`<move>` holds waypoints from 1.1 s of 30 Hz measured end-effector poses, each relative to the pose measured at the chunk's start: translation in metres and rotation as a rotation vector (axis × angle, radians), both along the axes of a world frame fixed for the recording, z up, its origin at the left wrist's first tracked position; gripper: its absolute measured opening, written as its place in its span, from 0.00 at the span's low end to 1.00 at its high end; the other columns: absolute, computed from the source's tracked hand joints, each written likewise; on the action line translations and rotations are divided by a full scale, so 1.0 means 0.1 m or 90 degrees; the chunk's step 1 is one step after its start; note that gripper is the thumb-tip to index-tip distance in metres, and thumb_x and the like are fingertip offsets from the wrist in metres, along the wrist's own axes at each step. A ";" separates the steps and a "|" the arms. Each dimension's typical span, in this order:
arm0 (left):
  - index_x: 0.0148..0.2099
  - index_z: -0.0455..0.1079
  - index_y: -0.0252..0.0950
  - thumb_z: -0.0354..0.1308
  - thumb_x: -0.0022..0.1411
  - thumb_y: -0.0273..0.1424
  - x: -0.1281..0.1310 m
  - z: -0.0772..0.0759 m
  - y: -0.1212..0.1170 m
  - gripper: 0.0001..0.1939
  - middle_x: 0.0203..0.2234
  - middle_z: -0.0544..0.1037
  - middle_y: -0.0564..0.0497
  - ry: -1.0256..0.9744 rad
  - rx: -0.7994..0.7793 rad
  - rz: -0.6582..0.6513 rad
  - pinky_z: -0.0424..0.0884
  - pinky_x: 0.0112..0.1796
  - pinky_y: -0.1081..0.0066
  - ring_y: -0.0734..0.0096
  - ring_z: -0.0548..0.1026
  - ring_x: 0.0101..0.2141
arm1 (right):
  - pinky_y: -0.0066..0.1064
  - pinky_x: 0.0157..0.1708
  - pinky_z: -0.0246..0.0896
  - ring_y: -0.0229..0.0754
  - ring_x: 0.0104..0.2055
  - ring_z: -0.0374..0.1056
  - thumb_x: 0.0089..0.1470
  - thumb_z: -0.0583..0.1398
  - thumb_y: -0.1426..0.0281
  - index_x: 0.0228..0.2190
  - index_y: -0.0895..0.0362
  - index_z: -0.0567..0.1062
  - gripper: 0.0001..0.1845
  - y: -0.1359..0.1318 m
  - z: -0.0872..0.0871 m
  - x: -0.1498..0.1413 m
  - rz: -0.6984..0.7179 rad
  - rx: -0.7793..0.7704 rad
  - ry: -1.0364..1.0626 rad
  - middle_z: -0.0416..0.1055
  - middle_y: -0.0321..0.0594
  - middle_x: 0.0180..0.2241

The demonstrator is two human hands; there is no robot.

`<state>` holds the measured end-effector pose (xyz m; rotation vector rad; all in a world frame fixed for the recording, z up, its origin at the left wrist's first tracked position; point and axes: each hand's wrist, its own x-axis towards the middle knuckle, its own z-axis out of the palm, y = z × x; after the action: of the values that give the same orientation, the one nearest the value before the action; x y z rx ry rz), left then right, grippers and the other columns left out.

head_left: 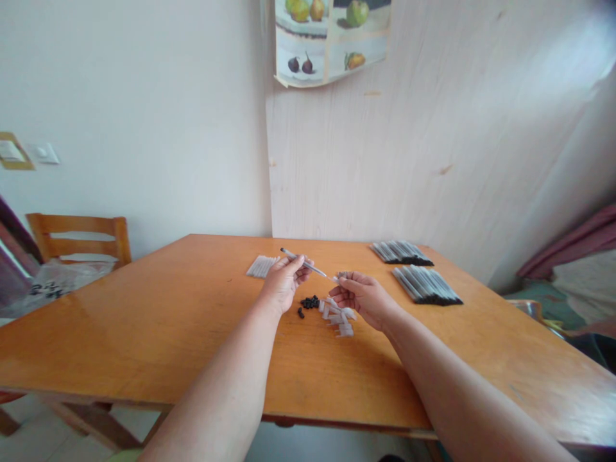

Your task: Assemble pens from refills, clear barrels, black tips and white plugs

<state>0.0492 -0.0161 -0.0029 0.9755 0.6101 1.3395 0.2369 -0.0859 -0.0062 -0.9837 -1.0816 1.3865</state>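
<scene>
Pen, one [314, 267]: in front of us, raised above the table, black end up and to the left, narrow end down and to the right
Handling, as we judge it: light, stiff and smooth, a little slippery, with its fine tip the delicate part; best held by the middle of the barrel, clear of the tip
Left hand [283, 282]: we have thumb and fingers pinched around that barrel
Right hand [362, 295]: our fingertips are pinched together on a small pale piece [335, 280], just beside the pen's narrow end; we cannot tell whether the two touch
Small black parts [310, 302]: a loose cluster below and between our hands
Clear caps [341, 316], as we take them: a jumbled heap near the right hand, likely light and hard
Pale tubes [260, 266]: a row lying beyond the left hand
Black-ended pens, two batches: one nearer [427, 286], one farther [402, 252], both on our right
Wooden table [158, 321]: beneath all these
Wooden chair [79, 224]: beyond the table's left side
Fruit pictures [332, 38]: on the wall ahead of us
</scene>
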 end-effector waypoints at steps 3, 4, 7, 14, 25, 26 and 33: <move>0.36 0.70 0.32 0.66 0.54 0.33 0.00 -0.01 0.01 0.12 0.34 0.80 0.44 0.004 0.005 -0.004 0.70 0.32 0.73 0.71 0.78 0.33 | 0.24 0.25 0.66 0.34 0.24 0.70 0.55 0.61 0.68 0.31 0.58 0.69 0.06 0.00 -0.01 -0.02 0.017 0.004 -0.005 0.77 0.44 0.28; 0.37 0.70 0.32 0.66 0.54 0.33 0.00 -0.01 0.01 0.12 0.34 0.80 0.43 0.005 0.007 -0.006 0.70 0.32 0.74 0.71 0.78 0.33 | 0.25 0.25 0.66 0.34 0.24 0.70 0.55 0.61 0.68 0.32 0.58 0.69 0.06 0.00 -0.02 -0.02 0.021 0.006 -0.007 0.77 0.44 0.28; 0.36 0.70 0.32 0.66 0.54 0.34 0.01 -0.01 0.00 0.12 0.34 0.80 0.43 0.007 0.008 -0.003 0.70 0.33 0.73 0.70 0.78 0.33 | 0.25 0.25 0.67 0.35 0.24 0.71 0.55 0.61 0.67 0.32 0.58 0.69 0.07 0.00 -0.03 -0.03 0.030 0.013 -0.009 0.77 0.45 0.29; 0.36 0.71 0.32 0.67 0.53 0.33 0.02 0.00 -0.03 0.12 0.35 0.80 0.43 0.025 -0.007 -0.007 0.70 0.33 0.74 0.72 0.77 0.32 | 0.24 0.25 0.67 0.35 0.24 0.71 0.56 0.60 0.68 0.32 0.58 0.68 0.07 0.01 -0.04 -0.04 0.028 0.014 -0.010 0.77 0.44 0.28; 0.38 0.73 0.32 0.67 0.53 0.36 0.10 0.02 -0.11 0.14 0.35 0.81 0.43 0.053 -0.004 -0.020 0.69 0.33 0.74 0.73 0.77 0.31 | 0.23 0.25 0.66 0.34 0.25 0.70 0.57 0.60 0.67 0.33 0.58 0.69 0.07 0.01 -0.04 -0.07 0.024 0.020 -0.019 0.77 0.45 0.29; 0.38 0.72 0.32 0.67 0.53 0.36 0.10 0.02 -0.12 0.14 0.35 0.81 0.43 0.057 -0.002 -0.021 0.69 0.33 0.74 0.72 0.78 0.32 | 0.23 0.25 0.66 0.34 0.25 0.70 0.56 0.60 0.67 0.33 0.58 0.69 0.07 0.01 -0.04 -0.07 0.022 0.021 -0.022 0.77 0.44 0.29; 0.39 0.70 0.33 0.66 0.54 0.38 0.15 -0.02 -0.12 0.15 0.35 0.81 0.42 0.082 0.000 -0.035 0.71 0.34 0.71 0.68 0.79 0.33 | 0.24 0.24 0.63 0.33 0.23 0.68 0.51 0.64 0.62 0.30 0.58 0.69 0.13 0.00 -0.05 -0.07 -0.013 0.056 -0.073 0.75 0.41 0.26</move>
<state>0.0639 -0.0285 -0.0051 1.0772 0.6758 1.2358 0.2302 -0.0854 -0.0113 -1.0168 -1.2035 1.2679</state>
